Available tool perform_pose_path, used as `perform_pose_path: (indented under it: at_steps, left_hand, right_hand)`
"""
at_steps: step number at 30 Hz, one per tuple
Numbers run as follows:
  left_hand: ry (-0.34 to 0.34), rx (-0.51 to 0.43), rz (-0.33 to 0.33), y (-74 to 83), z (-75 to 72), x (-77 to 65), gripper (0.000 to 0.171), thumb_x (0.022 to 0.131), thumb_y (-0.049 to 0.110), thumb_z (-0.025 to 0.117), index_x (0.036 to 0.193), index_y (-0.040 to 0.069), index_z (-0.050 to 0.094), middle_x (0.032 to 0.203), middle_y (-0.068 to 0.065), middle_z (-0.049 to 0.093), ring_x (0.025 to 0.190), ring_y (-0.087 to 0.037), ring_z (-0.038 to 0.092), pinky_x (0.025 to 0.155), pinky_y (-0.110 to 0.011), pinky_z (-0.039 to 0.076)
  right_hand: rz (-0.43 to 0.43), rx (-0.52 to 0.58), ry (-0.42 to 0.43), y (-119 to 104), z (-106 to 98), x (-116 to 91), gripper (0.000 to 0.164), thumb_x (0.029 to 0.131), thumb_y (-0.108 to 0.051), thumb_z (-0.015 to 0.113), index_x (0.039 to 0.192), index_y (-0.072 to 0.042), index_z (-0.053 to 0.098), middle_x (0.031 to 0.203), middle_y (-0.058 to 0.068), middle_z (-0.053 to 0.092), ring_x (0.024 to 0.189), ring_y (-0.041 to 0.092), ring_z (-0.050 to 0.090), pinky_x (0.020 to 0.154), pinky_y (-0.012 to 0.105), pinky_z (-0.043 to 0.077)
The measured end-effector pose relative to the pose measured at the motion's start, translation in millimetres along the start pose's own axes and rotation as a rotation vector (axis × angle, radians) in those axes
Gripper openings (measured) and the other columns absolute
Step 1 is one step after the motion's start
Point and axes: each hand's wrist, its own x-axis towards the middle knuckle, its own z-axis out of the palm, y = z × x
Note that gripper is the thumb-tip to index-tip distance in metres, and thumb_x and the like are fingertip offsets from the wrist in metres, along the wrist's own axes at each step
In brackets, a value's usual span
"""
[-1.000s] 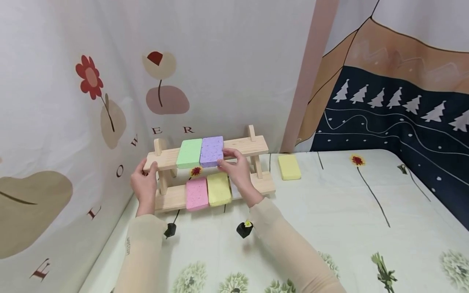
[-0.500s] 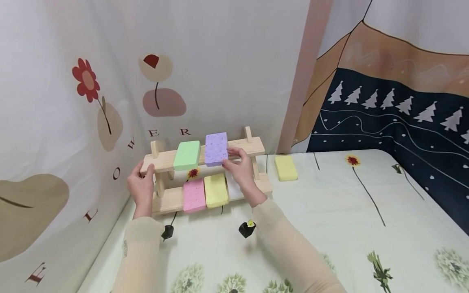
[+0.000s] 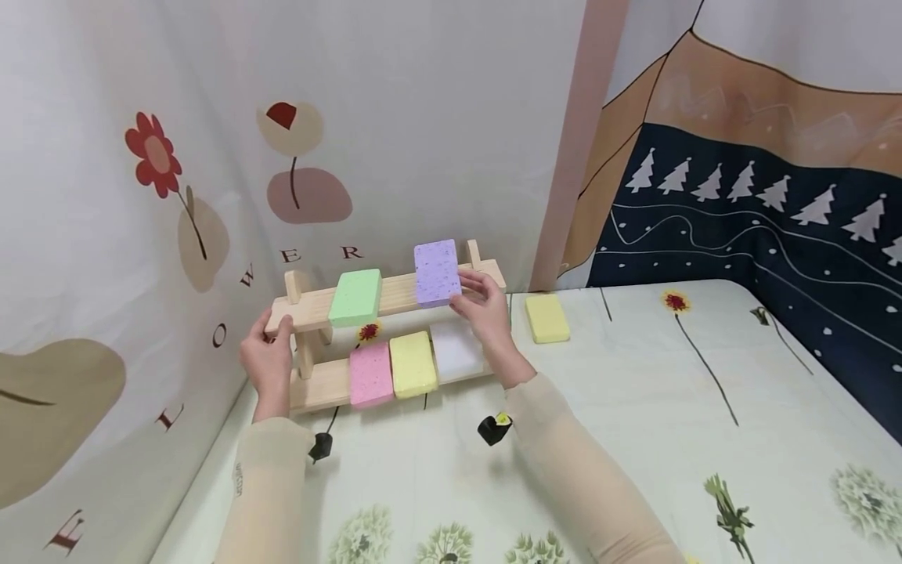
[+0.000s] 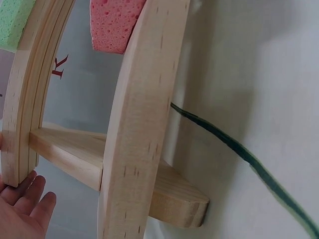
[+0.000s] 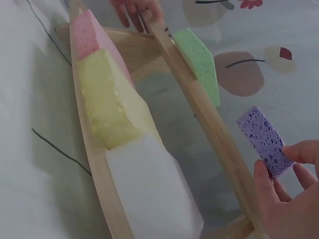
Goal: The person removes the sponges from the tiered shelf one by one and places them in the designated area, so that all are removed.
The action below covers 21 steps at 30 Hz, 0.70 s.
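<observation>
My right hand pinches a purple sponge between thumb and fingers, over the right part of the upper shelf; the right wrist view shows the sponge apart from the shelf board. At the left end of the wooden two-tier rack, my left hand grips the upper board. A green sponge lies on that upper board. On the lower board, a pink sponge, a yellow sponge and a white sponge sit side by side.
Another yellow sponge lies on the flower-print cloth, right of the rack. Behind the rack hangs a pale printed curtain. A dark panel with printed trees stands at the right.
My right hand has lifted the purple sponge from beside the green one and moved it right along the upper shelf. My left hand keeps its grip on the rack.
</observation>
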Motion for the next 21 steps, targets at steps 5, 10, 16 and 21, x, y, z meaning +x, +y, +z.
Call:
perform_pose_path:
  at_steps: [5, 10, 16, 21]
  left_hand:
    - [0.01, 0.0, 0.005, -0.5, 0.0, 0.1, 0.054, 0.098, 0.042, 0.057, 0.146, 0.018, 0.052, 0.136, -0.013, 0.063, 0.102, -0.009, 0.055, 0.099, -0.03, 0.048]
    - [0.008, -0.004, 0.008, -0.6, 0.0, 0.1, 0.054, 0.099, 0.041, 0.057, 0.146, 0.016, 0.052, 0.14, -0.013, 0.061, 0.111, -0.016, 0.057, 0.106, -0.036, 0.048]
    - [-0.004, -0.012, 0.008, -0.5, -0.3, 0.5, 0.054, 0.098, 0.041, 0.058, 0.146, 0.017, 0.052, 0.137, -0.013, 0.063, 0.101, -0.009, 0.055, 0.097, -0.027, 0.048]
    - [-0.001, -0.018, 0.008, -1.2, -0.7, 1.1, 0.054, 0.098, 0.042, 0.058, 0.146, 0.018, 0.052, 0.136, -0.012, 0.063, 0.096, -0.004, 0.053, 0.093, -0.023, 0.047]
  right_hand:
    - [-0.014, 0.033, 0.019, -6, -11, 1, 0.043, 0.09, 0.011, 0.061, 0.131, -0.003, 0.059, 0.13, 0.016, 0.057, 0.101, 0.017, 0.063, 0.086, 0.024, 0.059]
    - [-0.027, 0.007, 0.034, -10, -24, 4, 0.044, 0.091, 0.008, 0.062, 0.133, -0.004, 0.059, 0.132, 0.016, 0.059, 0.096, 0.013, 0.062, 0.083, 0.021, 0.058]
    - [-0.023, 0.02, 0.043, -15, -39, 7, 0.042, 0.093, 0.006, 0.061, 0.134, -0.004, 0.059, 0.136, 0.015, 0.059, 0.103, 0.018, 0.064, 0.098, 0.037, 0.055]
    - [-0.026, 0.018, 0.055, -17, -50, 9, 0.042, 0.094, 0.005, 0.061, 0.135, -0.005, 0.059, 0.138, 0.014, 0.058, 0.108, 0.018, 0.064, 0.092, 0.026, 0.057]
